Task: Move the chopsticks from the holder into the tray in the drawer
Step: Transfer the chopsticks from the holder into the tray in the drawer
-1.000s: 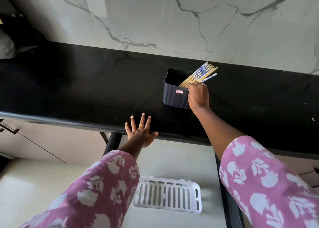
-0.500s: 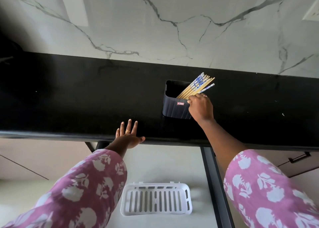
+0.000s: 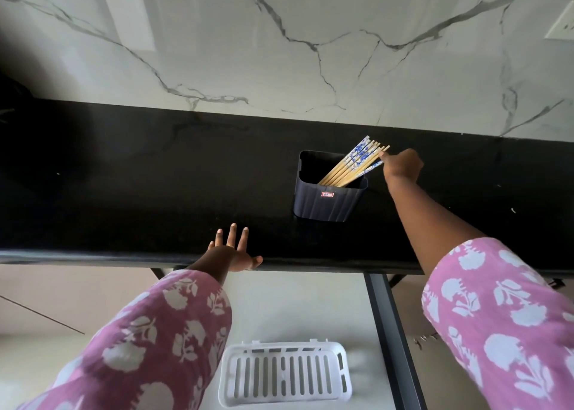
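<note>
A dark ribbed holder (image 3: 329,203) stands on the black countertop (image 3: 155,192). A bundle of wooden chopsticks (image 3: 352,164) with blue-and-white tops leans to the right inside it. My right hand (image 3: 402,167) is just right of the holder, its fingertips closed on the chopsticks' top ends. My left hand (image 3: 231,252) rests flat on the counter's front edge with fingers spread, holding nothing. Below, in the open drawer (image 3: 295,304), lies a white slotted tray (image 3: 284,374) with nothing in it.
A marble wall (image 3: 279,52) rises behind the counter. The drawer's dark right rail (image 3: 391,332) runs down beside the tray. My two pink floral sleeves cover the lower corners of the view.
My right hand has moved from the holder's front right corner up and right to the chopsticks' top ends. The left hand stays on the counter edge.
</note>
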